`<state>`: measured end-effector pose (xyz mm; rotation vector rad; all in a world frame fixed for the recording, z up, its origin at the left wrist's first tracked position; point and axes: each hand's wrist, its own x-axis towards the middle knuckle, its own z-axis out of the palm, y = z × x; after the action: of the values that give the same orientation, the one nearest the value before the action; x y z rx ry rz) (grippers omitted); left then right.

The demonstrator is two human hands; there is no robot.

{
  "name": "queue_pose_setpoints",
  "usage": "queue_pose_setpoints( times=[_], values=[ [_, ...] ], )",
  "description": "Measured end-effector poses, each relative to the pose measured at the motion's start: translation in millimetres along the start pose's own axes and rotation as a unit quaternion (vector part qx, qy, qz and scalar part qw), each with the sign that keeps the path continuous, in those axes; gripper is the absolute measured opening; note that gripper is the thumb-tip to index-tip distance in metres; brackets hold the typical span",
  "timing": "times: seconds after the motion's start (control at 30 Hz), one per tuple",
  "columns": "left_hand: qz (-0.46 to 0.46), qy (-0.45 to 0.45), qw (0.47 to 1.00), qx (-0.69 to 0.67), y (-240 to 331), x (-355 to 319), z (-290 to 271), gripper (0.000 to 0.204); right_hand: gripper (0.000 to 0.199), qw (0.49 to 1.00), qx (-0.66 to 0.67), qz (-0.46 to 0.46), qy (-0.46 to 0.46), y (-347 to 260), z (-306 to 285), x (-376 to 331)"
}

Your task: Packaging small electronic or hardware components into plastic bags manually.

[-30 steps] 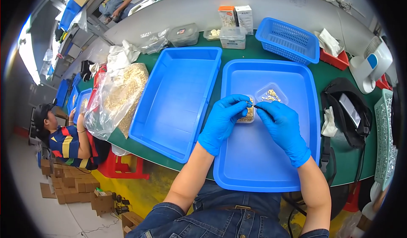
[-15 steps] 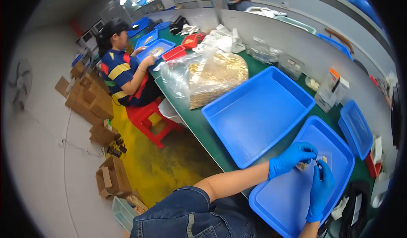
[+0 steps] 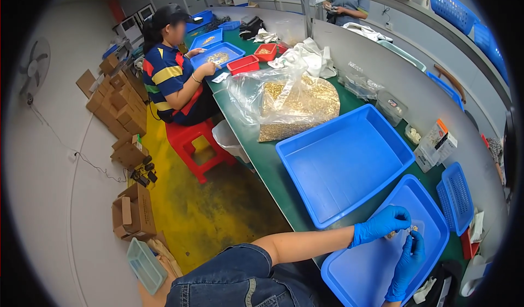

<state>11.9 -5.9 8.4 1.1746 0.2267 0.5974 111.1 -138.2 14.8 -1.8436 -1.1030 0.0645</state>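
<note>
1. Head view, change since the earlier frames: a second ago we looked straight down on two blue trays with both hands at the centre. Now the view is swung left, so the floor, cardboard boxes (image 3: 128, 157) and a seated co-worker (image 3: 172, 69) fill the left half, and our hands sit at the 4 o'clock edge. We judge that the head turned while the hands stayed on the work, so the handling is going on without our direct look.

2. Head view, the held thing: a small clear bag of tan parts (image 3: 401, 231) stays over the near blue tray (image 3: 371, 266), as before. It sits between both gloves, at the tray's far end. Its contents are too small to identify.

3. Head view, left hand (image 3: 382, 225): blue-gloved, forearm bare, entering from 7 o'clock. The fingers are curled, tips drawn together and pinching the bag's left side.

4. Head view, right hand (image 3: 406, 266): blue-gloved, rising from 6 o'clock, fingers pointing up. The fingertips close on the bag's right edge in a pinch.

5. Head view, surroundings: the empty far blue tray (image 3: 344, 162) lies just beside the near one, at 11 o'clock from it. A large clear sack of tan parts (image 3: 297, 107) lies beyond that on the green table (image 3: 267, 165). A blue mesh basket (image 3: 456, 198) stands at 2 o'clock from the hands.
</note>
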Motion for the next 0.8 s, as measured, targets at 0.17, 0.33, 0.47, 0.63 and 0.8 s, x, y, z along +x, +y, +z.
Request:
queue_pose_setpoints(
  times=[0.17,0.33,0.47,0.63,0.8],
  values=[
    [-0.017,-0.006,1.000,0.008,0.8,-0.7,1.0,0.013,0.016,0.999,-0.038,-0.028,0.003,4.6,-1.7,1.4],
    [0.011,0.004,1.000,0.012,-9.7,0.1,1.7,0.015,0.015,1.000,-0.021,-0.008,-0.014,9.2,-3.5,-2.2],
    [0.007,-0.001,1.000,0.004,-8.7,0.1,0.3,0.015,0.014,0.997,0.030,0.055,-0.037,8.8,-2.8,0.1],
    [-0.092,-0.012,0.996,0.001,12.5,-7.7,3.4,0.015,0.013,0.998,0.012,0.055,0.000,-6.5,3.0,-0.7],
    [-0.093,-0.016,0.995,0.019,11.9,-8.3,7.6,0.014,0.015,0.999,0.036,0.017,0.030,3.1,6.5,-1.5]
  ],
)
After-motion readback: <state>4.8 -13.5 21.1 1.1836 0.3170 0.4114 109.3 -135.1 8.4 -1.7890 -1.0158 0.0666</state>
